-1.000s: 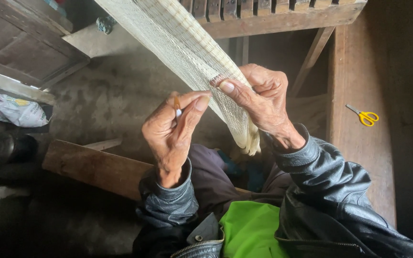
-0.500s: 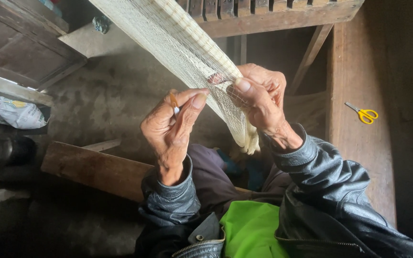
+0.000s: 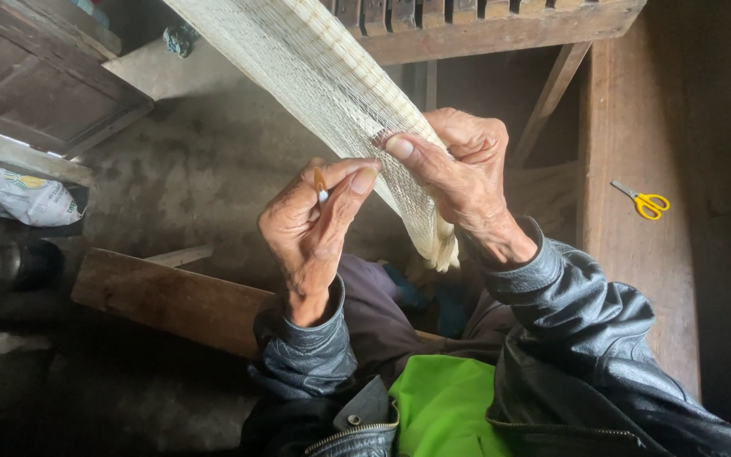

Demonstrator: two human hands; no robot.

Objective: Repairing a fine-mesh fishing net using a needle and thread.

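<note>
Two bare hands work a pale, cream-coloured woven thread band [image 3: 332, 93] at frame centre.
The right hand [image 3: 458, 173] pinches the band's threads; the left hand [image 3: 315, 224] clamps a small thin orange-tipped tool [image 3: 321, 182]. Yellow-handled scissors [image 3: 646, 203] lie right.

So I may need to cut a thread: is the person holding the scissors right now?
No, the yellow scissors lie on the wooden bench, apart from both hands.
</note>
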